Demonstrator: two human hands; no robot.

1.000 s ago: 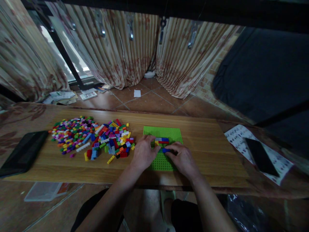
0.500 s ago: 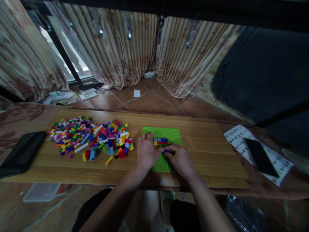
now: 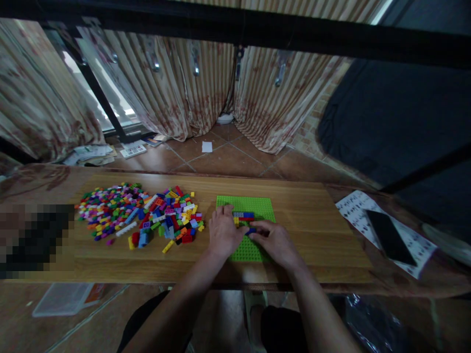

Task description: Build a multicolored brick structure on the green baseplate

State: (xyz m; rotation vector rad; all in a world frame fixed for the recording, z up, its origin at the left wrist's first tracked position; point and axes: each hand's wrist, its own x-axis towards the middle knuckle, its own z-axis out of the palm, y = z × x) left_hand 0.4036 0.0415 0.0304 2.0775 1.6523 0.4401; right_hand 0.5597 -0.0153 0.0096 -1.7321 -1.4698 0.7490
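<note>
Blue brick (image 3: 252, 231) is pinched by right hand (image 3: 275, 240); left hand (image 3: 225, 231), grip unclear, partly hides green baseplate (image 3: 245, 202) near loose bricks (image 3: 170, 219).

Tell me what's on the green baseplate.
Gray, blue, red and yellow bricks sit there. The right hand holds another blue brick, its underside hidden. The left hand also covers part of the green baseplate; anything beneath cannot be seen.

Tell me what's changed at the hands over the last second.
The left hand has shifted slightly right over the green baseplate, closer to the blue brick. The right hand keeps that brick pinched; the loose bricks lie as before.
</note>
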